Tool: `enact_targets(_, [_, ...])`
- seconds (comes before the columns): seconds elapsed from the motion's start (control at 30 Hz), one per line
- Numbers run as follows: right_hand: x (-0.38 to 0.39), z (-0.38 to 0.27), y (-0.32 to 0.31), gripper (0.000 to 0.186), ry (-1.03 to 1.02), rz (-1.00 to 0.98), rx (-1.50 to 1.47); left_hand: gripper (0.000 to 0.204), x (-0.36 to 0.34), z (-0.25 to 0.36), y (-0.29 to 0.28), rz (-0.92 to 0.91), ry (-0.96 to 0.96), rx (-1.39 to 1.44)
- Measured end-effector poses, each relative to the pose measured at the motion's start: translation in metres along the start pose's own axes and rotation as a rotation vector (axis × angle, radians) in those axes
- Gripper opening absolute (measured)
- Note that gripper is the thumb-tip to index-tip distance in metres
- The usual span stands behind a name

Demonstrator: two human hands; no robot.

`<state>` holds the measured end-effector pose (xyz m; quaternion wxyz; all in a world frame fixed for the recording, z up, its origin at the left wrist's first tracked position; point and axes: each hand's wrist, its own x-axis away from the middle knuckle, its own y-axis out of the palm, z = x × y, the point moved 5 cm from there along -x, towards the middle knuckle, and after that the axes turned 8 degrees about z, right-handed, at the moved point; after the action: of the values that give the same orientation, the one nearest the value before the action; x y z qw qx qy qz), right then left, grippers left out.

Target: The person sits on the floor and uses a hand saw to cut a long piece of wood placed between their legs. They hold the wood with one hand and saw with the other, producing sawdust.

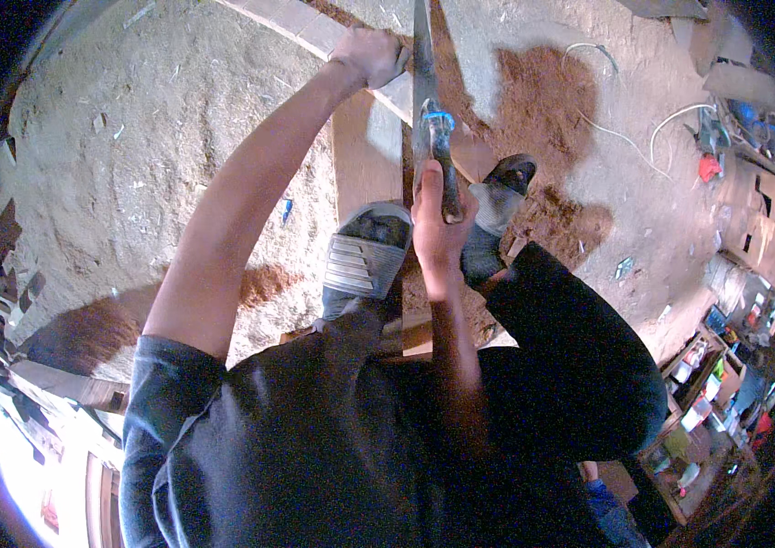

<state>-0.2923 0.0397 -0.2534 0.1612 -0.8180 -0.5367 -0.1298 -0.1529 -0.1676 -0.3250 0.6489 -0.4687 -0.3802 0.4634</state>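
Note:
My right hand [442,219] is wrapped around the dark handle of a handsaw [423,68]. Blue cord or tape circles the saw where handle meets blade. The long blade points away from me and crosses a pale wooden plank [300,26], which slants from the far left toward the middle. Just left of the blade, my left hand [372,57] is closed on the plank, its fingertips hidden. A wider board [360,151] lies under the plank, and my sandalled left foot [367,251] is on or beside it. Whether the teeth touch the wood cannot be seen.
Reddish sawdust [543,110] is heaped on the dirt floor right of the saw. My other sandalled foot [501,196] stands close to the blade's right. A pale cable [625,157] loops farther right. Wooden trays of small items [702,393] stand at the right edge.

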Motion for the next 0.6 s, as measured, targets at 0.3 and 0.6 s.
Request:
enact_targets(0.3, [0.004, -0.001, -0.001, 0.028, -0.21, -0.021, 0.165, 0.049, 0.005, -0.002, -0.001, -0.022, -0.023, -0.006])
enact_targets(0.6, [0.026, -0.004, -0.008, 0.031, -0.293, -0.009, 0.244, 0.049, 0.003, -0.006, 0.001, -0.016, -0.005, -0.042])
